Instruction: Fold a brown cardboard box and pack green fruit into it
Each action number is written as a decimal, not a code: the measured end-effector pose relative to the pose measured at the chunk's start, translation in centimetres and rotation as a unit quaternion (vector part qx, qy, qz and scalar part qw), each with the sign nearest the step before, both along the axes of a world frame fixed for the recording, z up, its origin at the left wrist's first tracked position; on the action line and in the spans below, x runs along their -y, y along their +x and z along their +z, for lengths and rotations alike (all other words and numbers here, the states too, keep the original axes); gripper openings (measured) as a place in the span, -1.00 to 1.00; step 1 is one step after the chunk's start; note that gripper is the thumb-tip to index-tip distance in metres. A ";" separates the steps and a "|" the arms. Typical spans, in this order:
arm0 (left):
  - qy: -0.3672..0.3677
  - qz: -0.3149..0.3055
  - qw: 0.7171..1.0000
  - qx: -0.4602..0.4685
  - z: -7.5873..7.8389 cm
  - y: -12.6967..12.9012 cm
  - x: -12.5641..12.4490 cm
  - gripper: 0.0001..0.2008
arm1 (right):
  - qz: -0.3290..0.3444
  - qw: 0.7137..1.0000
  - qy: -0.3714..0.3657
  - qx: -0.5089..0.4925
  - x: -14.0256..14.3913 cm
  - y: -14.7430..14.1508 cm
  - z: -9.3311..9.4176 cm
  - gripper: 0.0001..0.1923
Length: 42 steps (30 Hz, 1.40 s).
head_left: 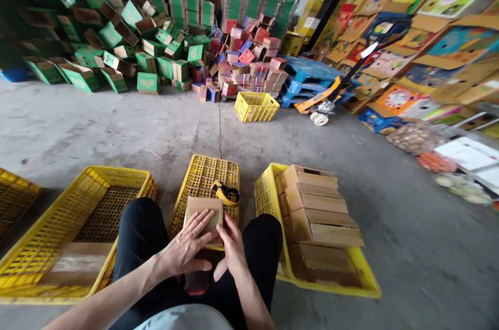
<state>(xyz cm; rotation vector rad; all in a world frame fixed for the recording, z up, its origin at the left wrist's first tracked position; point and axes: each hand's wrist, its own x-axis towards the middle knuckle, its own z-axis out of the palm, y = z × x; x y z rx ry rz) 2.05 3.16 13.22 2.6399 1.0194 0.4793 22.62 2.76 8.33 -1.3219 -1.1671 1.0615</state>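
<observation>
1. Yellow crate [47, 247] at 9 o'clock of the knees is sitting open side up; a blurred flat cardboard piece [74, 262] is lying inside it, well apart from both hands.
2. Left hand [187, 249] is pressing flat on the small brown box [203, 215], fingers spread and extended, pointing toward 1 o'clock; not curled around anything.
3. The small brown box is resting on the upturned yellow crate [206, 179] at 12 o'clock between the knees, long axis running left to right, directly under both sets of fingertips.
4. Right hand [232, 239] is touching the box's near right corner, fingers loosely bent, thumb tucked; cannot tell whether it is pinching an edge.
5. Tape dispenser [225, 192] is lying just beyond the box at 1 o'clock, nearer the right hand.
6. Crate of stacked brown boxes [319, 205] is sitting at 3 o'clock, beside the right knee.
</observation>
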 end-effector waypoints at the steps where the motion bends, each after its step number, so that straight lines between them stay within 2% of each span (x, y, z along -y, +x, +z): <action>1: -0.001 -0.004 1.000 0.006 0.1 -0.1 0.0 0.03 | 0.005 1.000 -0.013 -0.018 0.0 0.0 0.1 -0.43; 3: -0.003 -0.013 1.000 0.023 0.3 -0.3 0.0 -0.08 | 0.011 0.997 -0.045 -0.065 0.0 0.1 0.3 -0.43; 7: -0.020 -0.032 0.998 0.059 0.7 -0.9 0.0 -0.31 | 0.008 0.998 -0.029 -0.054 0.1 0.4 0.1 -0.46; 10: -0.022 -0.035 0.997 0.067 0.6 -0.8 0.0 -0.22 | -0.004 0.998 -0.020 -0.063 0.3 0.3 -0.2 -0.47; 13: 0.003 -0.012 0.998 0.062 0.2 -0.3 0.2 -0.07 | -0.012 0.990 -0.038 -0.136 0.3 0.0 -0.2 -0.53; 17: 0.005 0.003 0.999 0.040 -0.3 0.1 0.2 -0.06 | -0.015 0.978 -0.066 -0.200 0.2 -0.4 0.3 -0.57; 23: 0.001 0.001 0.999 0.035 -0.1 0.0 0.4 -0.08 | -0.013 0.982 -0.032 -0.187 0.9 0.1 0.0 -0.56; 28: 0.014 -0.056 0.996 0.065 -0.2 -0.7 0.5 -0.21 | -0.043 0.985 -0.047 -0.162 1.0 -0.4 -0.5 -0.53; 35: 0.008 -0.069 0.995 0.071 0.3 -0.5 0.4 -0.26 | -0.049 0.990 -0.041 -0.126 1.5 -0.7 -1.5 -0.44; 42: -0.004 -0.066 0.994 0.089 0.5 -0.5 0.2 -0.34 | -0.038 0.993 -0.102 -0.041 1.8 -1.0 0.8 -0.36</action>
